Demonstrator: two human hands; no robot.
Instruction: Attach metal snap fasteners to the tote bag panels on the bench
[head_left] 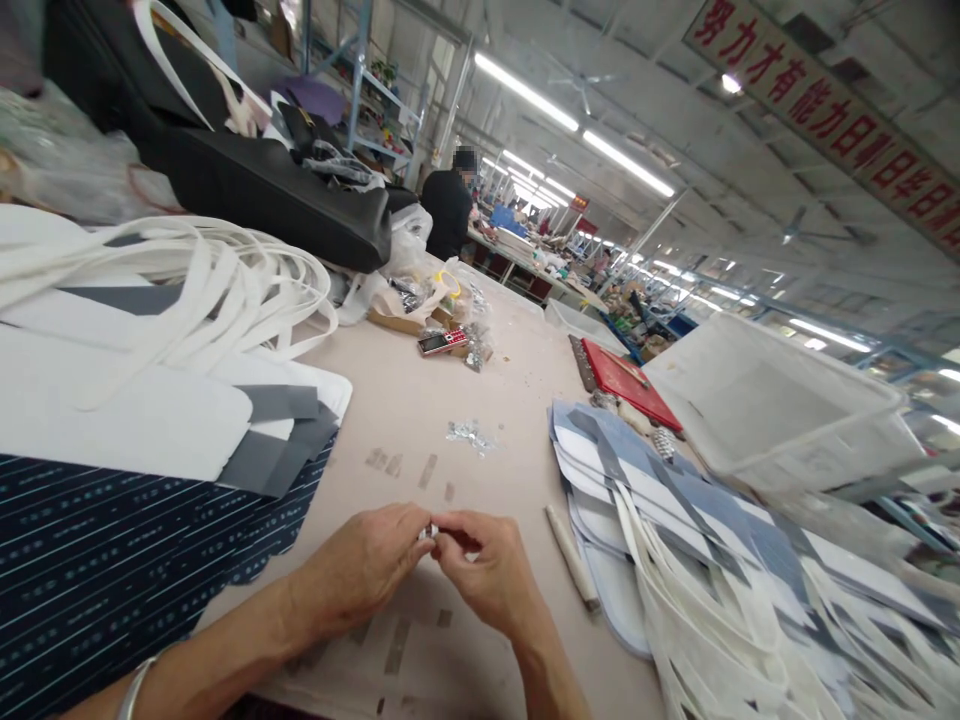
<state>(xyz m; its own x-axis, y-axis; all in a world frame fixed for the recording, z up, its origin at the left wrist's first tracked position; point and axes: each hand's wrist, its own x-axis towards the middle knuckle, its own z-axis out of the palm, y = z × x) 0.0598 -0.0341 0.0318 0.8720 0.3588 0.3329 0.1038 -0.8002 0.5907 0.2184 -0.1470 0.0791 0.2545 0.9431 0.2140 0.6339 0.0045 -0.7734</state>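
Note:
Over the front of the pinkish-beige table (405, 410), my left hand (367, 555) and my right hand (484, 565) meet with their fingertips together. Both pinch a small shiny metal piece (428, 532), mostly covered by the fingers, so its exact kind does not show. Just beyond them lies a scattered pile of small silvery metal pieces (470, 436). To the right of my right hand rests a pale, stick-like rod (571, 558).
White panels with straps (217, 290) are stacked at left on dark printed fabric (135, 570). More strapped panels (645, 480) lie at right. Behind are a phone (443, 342), a red board (628, 382) and a white bin (780, 400). A person (448, 210) stands farther off.

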